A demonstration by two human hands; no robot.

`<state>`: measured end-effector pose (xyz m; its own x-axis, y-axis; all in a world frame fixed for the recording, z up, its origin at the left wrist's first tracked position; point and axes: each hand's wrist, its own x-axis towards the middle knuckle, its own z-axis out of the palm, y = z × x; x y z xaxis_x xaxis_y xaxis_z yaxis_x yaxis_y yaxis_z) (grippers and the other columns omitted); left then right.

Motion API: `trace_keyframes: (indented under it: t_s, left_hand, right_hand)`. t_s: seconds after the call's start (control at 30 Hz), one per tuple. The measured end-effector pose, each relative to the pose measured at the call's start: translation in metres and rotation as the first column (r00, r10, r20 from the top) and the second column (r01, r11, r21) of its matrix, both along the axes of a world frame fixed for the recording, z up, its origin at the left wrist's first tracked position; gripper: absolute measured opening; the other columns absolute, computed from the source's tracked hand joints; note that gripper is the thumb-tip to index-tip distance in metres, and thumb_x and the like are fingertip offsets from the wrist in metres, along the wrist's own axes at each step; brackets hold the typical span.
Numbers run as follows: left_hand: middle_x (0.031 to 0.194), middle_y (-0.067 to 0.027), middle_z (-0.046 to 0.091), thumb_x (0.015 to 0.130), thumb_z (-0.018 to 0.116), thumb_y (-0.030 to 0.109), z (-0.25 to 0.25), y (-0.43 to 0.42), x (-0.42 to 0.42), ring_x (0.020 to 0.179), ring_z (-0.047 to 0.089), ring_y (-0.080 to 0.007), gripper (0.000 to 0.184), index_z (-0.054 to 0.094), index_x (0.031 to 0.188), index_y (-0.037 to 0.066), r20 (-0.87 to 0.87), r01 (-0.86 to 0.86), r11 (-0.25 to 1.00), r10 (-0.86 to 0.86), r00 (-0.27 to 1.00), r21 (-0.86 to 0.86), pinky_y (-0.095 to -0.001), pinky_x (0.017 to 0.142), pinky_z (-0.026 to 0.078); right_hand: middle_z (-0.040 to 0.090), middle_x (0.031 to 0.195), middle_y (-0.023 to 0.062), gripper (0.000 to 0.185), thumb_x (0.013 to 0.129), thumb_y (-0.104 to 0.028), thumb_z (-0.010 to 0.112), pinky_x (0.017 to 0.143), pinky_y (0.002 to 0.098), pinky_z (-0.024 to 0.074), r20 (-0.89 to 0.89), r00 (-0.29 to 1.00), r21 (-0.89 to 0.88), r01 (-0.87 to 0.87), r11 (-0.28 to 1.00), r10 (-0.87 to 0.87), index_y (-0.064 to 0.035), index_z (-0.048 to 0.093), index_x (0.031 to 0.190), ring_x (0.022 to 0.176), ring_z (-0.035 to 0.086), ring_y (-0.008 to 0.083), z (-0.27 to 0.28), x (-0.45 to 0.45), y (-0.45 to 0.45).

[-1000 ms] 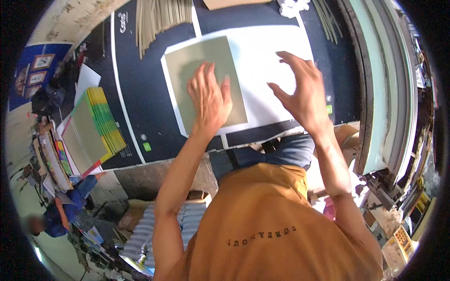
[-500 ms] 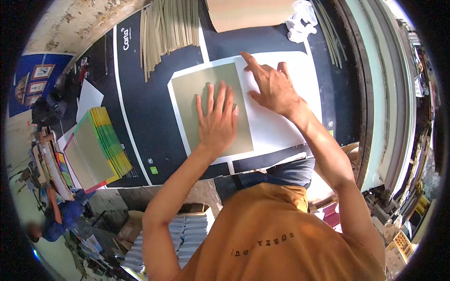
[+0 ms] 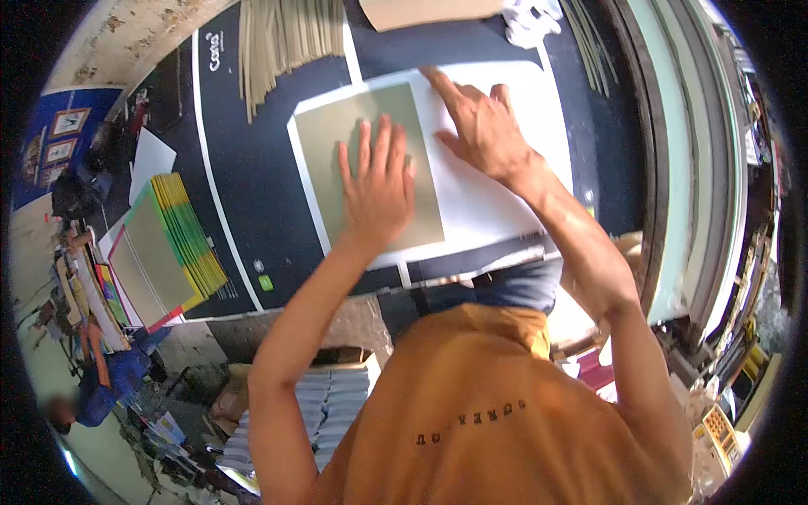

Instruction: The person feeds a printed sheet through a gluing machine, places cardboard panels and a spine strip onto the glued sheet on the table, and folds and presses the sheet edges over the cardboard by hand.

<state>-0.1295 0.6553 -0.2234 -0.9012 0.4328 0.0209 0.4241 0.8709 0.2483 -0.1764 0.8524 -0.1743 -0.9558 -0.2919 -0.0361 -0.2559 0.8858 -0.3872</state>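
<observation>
Reads "Carta" (image 3: 215, 52) in white on the dark table covering (image 3: 252, 160), shows a green label (image 3: 266, 283) too small to make out near its edge, and bears dark upside-down lettering (image 3: 492, 414), only partly legible, across the orange-brown shirt (image 3: 505, 366).

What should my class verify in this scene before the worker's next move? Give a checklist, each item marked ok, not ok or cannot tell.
1. Grey-green board lies on the white sheet: ok.
2. Left hand is spread flat over the board: ok.
3. White margins beside the board match left and right: not ok; the right is much wider.
4. Right hand presses on the sheet: cannot tell; it is over the sheet, contact unclear.
5. Loose strips lie apart from the sheet: ok.
6. Adhesive is under the board: cannot tell; its underside is hidden.
</observation>
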Motion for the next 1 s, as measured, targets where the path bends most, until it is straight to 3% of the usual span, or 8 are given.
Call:
trace_keyframes:
  t_s: [0.03, 0.17, 0.23, 0.3, 0.5, 1.0]
  left_hand:
    - [0.162, -0.0163, 0.026, 0.101, 0.045, 0.027, 0.000, -0.001, 0.003, 0.152, 0.020, -0.0367, 0.058, 0.035, 0.153, 0.004, -0.015, -0.001, 1.000, 0.001, 1.000, 0.000, -0.0611, 0.120, 0.011]
    - [0.162, -0.0171, 0.026, 0.102, 0.045, 0.029, -0.010, -0.003, 0.009, 0.151, 0.019, -0.0387, 0.059, 0.034, 0.153, 0.002, -0.075, -0.102, 0.977, 0.118, 0.990, 0.186, -0.0634, 0.120, 0.011]
    - [0.163, -0.0170, 0.025, 0.103, 0.044, 0.031, -0.003, -0.004, 0.017, 0.152, 0.018, -0.0393, 0.060, 0.033, 0.154, 0.002, -0.074, -0.146, 0.975, 0.161, 0.984, 0.170, -0.0643, 0.120, 0.010]
    - [0.163, -0.0168, 0.024, 0.103, 0.044, 0.031, -0.006, -0.005, 0.031, 0.152, 0.017, -0.0397, 0.061, 0.032, 0.155, 0.002, -0.046, -0.165, 0.979, 0.172, 0.984, 0.122, -0.0649, 0.120, 0.010]
    - [0.164, -0.0154, 0.023, 0.100, 0.048, 0.032, -0.008, 0.004, 0.034, 0.153, 0.014, -0.0380, 0.064, 0.033, 0.155, 0.003, -0.020, -0.218, 0.975, 0.218, 0.976, 0.034, -0.0635, 0.121, 0.005]
    - [0.164, -0.0153, 0.023, 0.102, 0.044, 0.033, -0.002, 0.006, 0.034, 0.152, 0.017, -0.0394, 0.061, 0.034, 0.154, 0.003, -0.011, -0.215, 0.976, 0.214, 0.977, -0.035, -0.0664, 0.119, 0.009]
  right_hand:
    - [0.067, 0.117, 0.0091, 0.088, 0.076, -0.011, 0.080, 0.092, 0.0473, 0.0406, -0.252, 0.967, 0.024, -0.016, 1.000, 0.022, -0.0148, 0.035, 0.151, 0.109, 0.061, 0.0300, 0.001, 0.008, 0.000]
    - [0.067, 0.113, 0.0085, 0.093, 0.072, -0.013, 0.085, 0.092, 0.0443, 0.0422, 0.052, 0.991, 0.039, 0.119, 0.992, -0.121, -0.0160, 0.036, 0.150, 0.105, 0.060, 0.0279, 0.040, 0.071, 0.015]
    - [0.069, 0.106, 0.0075, 0.096, 0.071, -0.015, 0.087, 0.092, 0.0445, 0.0422, 0.135, 0.969, 0.140, 0.189, 0.972, -0.208, -0.0171, 0.034, 0.152, 0.104, 0.062, 0.0263, 0.038, 0.097, 0.026]
    - [0.067, 0.102, 0.0114, 0.101, 0.073, -0.014, 0.084, 0.091, 0.0495, 0.0425, 0.174, 0.960, 0.174, 0.190, 0.966, -0.220, -0.0110, 0.026, 0.156, 0.109, 0.060, 0.0323, 0.036, 0.112, 0.035]
    - [0.068, 0.103, 0.0118, 0.103, 0.073, -0.016, 0.085, 0.092, 0.0493, 0.0423, 0.168, 0.955, 0.191, 0.213, 0.958, -0.245, -0.0105, 0.024, 0.156, 0.107, 0.063, 0.0317, 0.025, 0.117, 0.036]
    - [0.070, 0.102, 0.0114, 0.099, 0.073, -0.018, 0.086, 0.090, 0.0467, 0.0392, 0.147, 0.960, 0.182, 0.212, 0.960, -0.240, -0.0120, 0.028, 0.154, 0.100, 0.065, 0.0290, 0.026, 0.121, 0.038]
